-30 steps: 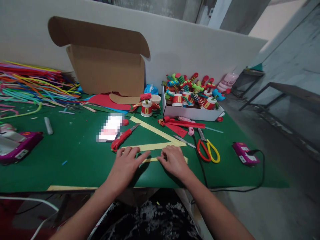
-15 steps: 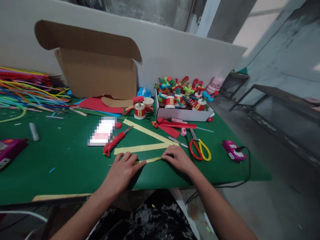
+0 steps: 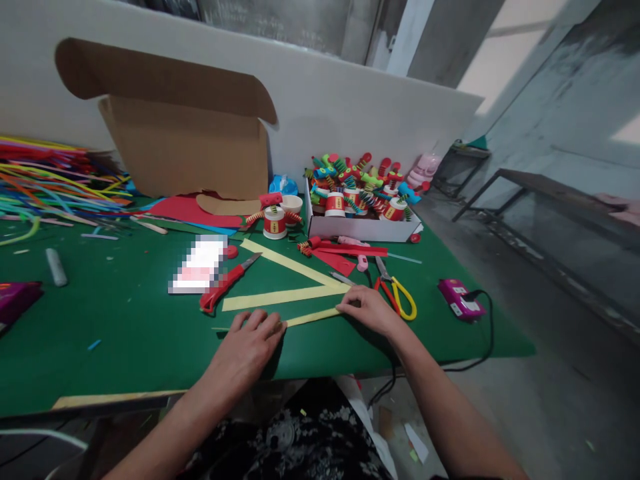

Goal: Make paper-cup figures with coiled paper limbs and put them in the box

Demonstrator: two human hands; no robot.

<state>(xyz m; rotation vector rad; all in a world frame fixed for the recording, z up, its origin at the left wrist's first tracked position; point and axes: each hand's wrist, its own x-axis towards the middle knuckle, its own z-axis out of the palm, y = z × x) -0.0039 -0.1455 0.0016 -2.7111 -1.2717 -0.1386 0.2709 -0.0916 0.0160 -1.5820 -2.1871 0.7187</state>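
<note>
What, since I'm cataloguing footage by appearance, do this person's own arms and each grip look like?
The left grip and right grip are bare human hands, with no gloves or wristwear visible. The left forearm and right forearm show no sleeves. Between them is black clothing with a pale floral pattern.

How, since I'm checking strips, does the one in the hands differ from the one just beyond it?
The held strip looks narrower than the other strip. The left hand covers part of the held strip and the right hand pinches it; the other strip is mostly uncovered. The held strip lies nearer, the other strip farther. Both are pale yellow.
</note>
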